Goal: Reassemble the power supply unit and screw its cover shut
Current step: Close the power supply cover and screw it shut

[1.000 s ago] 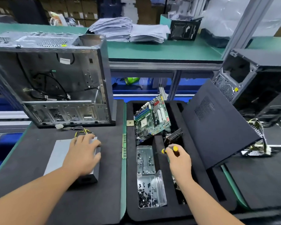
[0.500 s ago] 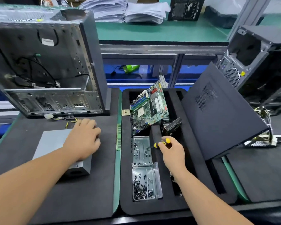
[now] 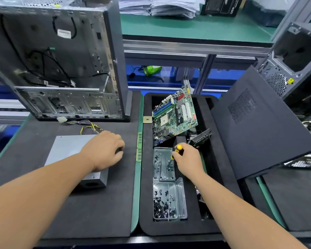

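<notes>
On the black foam mat of the worktop (image 3: 97, 203), the grey metal power supply unit (image 3: 66, 151) lay flat under the left hand (image 3: 104, 150), its fingers curled over the far edge. The right hand (image 3: 188, 159) gripped a yellow-handled screwdriver (image 3: 177, 150), tip down in a clear plastic screw tray (image 3: 163, 164). A loosely picked screw could drop from the tip among the parts nearby.
</notes>
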